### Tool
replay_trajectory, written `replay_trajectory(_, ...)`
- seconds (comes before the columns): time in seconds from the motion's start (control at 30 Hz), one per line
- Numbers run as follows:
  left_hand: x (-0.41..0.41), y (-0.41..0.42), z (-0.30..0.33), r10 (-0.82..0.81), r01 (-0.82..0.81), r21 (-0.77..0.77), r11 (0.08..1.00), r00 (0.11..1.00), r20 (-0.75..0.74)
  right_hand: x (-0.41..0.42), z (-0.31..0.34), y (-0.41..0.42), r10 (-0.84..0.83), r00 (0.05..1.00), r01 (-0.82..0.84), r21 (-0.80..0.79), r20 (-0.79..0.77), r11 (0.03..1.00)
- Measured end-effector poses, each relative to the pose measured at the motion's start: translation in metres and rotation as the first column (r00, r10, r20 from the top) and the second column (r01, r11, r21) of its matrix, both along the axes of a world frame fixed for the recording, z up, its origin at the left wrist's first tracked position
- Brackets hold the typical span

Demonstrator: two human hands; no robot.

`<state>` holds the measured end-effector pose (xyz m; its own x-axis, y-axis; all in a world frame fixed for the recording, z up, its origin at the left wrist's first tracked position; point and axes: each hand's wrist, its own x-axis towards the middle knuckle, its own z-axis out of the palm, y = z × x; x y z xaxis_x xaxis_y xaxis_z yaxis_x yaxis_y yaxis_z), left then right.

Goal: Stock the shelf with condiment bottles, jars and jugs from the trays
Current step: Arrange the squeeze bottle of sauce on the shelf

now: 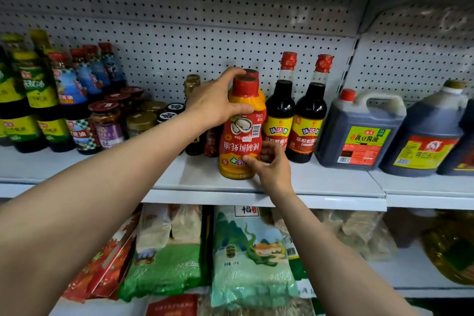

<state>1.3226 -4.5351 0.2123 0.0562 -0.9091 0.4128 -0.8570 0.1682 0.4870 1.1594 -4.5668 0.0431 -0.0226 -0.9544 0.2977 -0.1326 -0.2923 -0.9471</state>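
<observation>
An orange and red oyster sauce bottle stands upside down near the front of the white shelf, its red cap end up. My left hand grips its upper part just below the cap. My right hand pinches its lower right side, thumb on the label. A second bottle of the same kind stands right behind it, mostly hidden.
Two tall soy sauce bottles stand just right of the bottle, then two dark jugs. Small dark bottles and jars are to the left, with taller bottles beyond. Rice bags fill the lower shelf.
</observation>
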Motion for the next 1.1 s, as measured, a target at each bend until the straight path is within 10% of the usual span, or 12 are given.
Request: replay_trajectory(1.1,0.025,-0.036,-0.005,-0.141,0.142,-0.002,0.990,0.986,0.086,0.018,0.005,-0.010,0.031,0.999,-0.031,0.012,0.022,0.999)
